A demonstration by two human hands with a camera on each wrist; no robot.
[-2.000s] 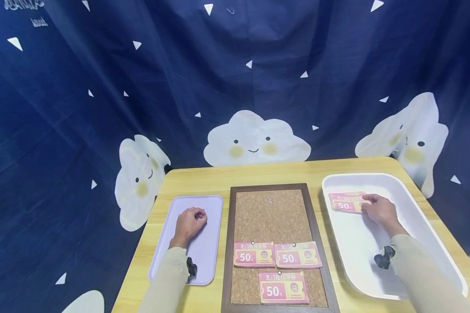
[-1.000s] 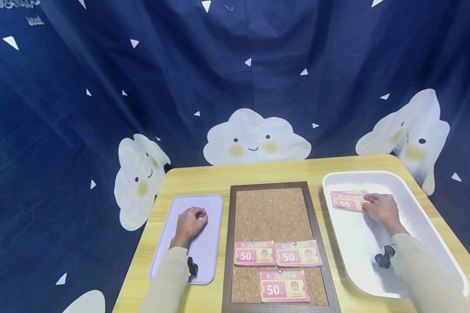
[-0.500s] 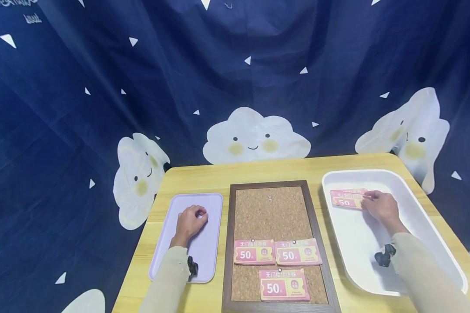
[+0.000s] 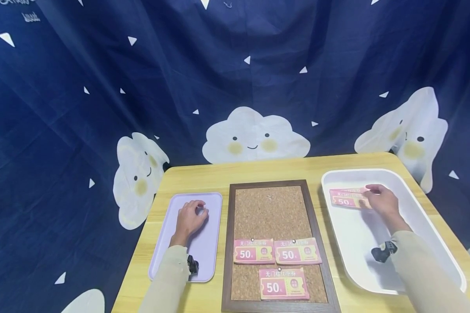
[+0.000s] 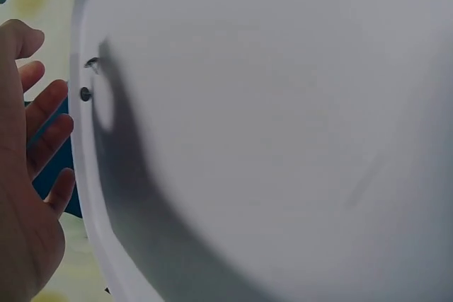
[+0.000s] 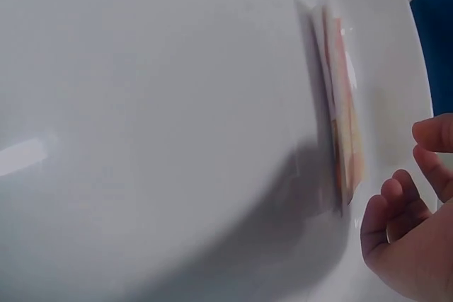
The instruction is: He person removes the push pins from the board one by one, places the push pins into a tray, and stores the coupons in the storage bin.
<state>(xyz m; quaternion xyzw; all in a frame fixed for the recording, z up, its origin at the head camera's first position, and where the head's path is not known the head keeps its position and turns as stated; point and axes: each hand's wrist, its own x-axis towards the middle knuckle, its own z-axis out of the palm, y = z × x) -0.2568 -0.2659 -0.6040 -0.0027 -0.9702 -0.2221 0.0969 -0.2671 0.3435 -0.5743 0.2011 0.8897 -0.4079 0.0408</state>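
Note:
Above the pale purple tray (image 4: 209, 256) on the left hovers my left hand (image 4: 189, 219), its thumb and forefinger apart. In the left wrist view its loosely bent fingers hold nothing. Two small push pins (image 5: 86, 94) lie close to those fingertips, at the tray's edge. My right hand (image 4: 381, 203) is over the white tray (image 4: 362, 248) with thumb and forefinger parted, beside a few pink and yellow paper coupons (image 4: 344, 199). In the right wrist view a gap shows between the fingers and the coupons (image 6: 340, 114), seen nearly edge-on.
A cork board (image 4: 272, 213) in a dark brown frame lies between the trays. Three coupons are pinned on its lower half: a left one (image 4: 254, 252), a right one (image 4: 297, 252) and a bottom one (image 4: 283, 284). Behind the wooden table (image 4: 274, 170) hangs a blue curtain (image 4: 180, 65).
My left thumb and forefinger have spread from a near-touching pinch. The right fingers, earlier at the coupons' right end, have parted and lifted off. The board and its coupons are unchanged.

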